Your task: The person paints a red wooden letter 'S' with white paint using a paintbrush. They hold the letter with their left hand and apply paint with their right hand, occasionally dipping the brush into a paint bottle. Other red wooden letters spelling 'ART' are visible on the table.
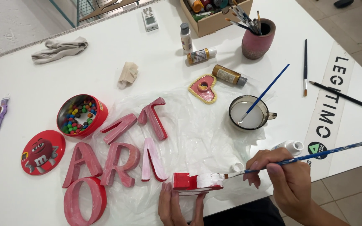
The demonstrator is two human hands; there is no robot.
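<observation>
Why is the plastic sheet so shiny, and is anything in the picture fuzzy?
In the head view, soft even light falls on the white table, so shadows are faint; the crinkled plastic sheet catches pale glare in its folds; the red letter under the paintbrush looks sharp; the right hand and left hand show little blur; table edges bend slightly from the wide lens.

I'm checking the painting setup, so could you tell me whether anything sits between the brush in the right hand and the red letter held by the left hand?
Nothing visible does. The right hand holds the blue paintbrush with its bristles already against the white-painted part of the red letter, which the left hand steadies from below.
</observation>
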